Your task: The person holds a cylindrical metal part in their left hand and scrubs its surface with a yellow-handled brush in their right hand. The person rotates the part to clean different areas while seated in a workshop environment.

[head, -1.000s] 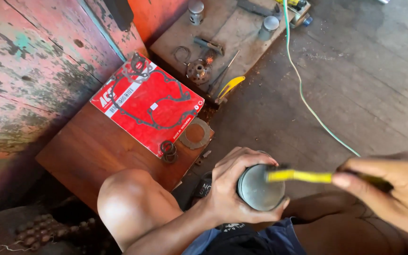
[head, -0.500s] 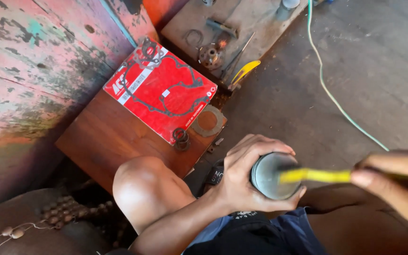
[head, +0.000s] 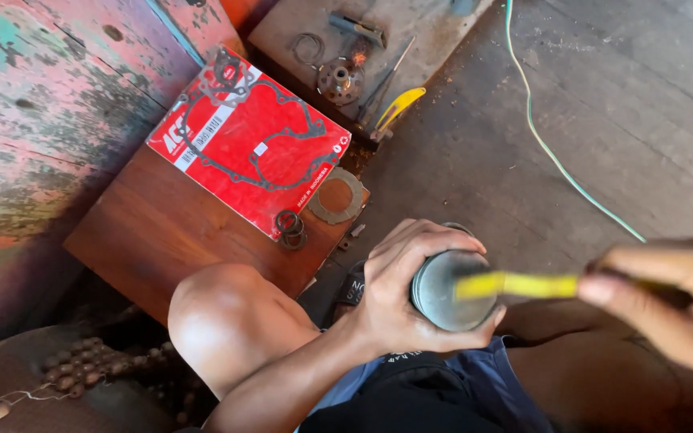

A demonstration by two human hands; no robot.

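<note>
Underfoot, the floor (head: 603, 104) is worn grey planking, scuffed and dusty, with a thin green cable (head: 551, 152) trailing across it. To the left stands a wall (head: 34, 120) of peeling pink and teal paint. A smooth reddish-brown board (head: 154, 240) lies on the floor beside the wall; a glossy red pack (head: 246, 140) printed with gasket outlines covers its far corner, and a flat round gasket (head: 334, 195) and small dark rings (head: 289, 228) sit at its right edge. Beyond, a paler plank (head: 427, 40) carries a rusty metal hub (head: 340, 80), a wire ring, and a tool with a yellow handle (head: 399, 104).

Above the person's lap, between the bare knees, the left hand (head: 395, 297) wraps closed around a dull grey metal cylinder (head: 447, 290), its flat round face turned up. The right hand (head: 667, 309), blurred, pinches a thin yellow tool (head: 515, 285) whose tip rests on that face.
</note>
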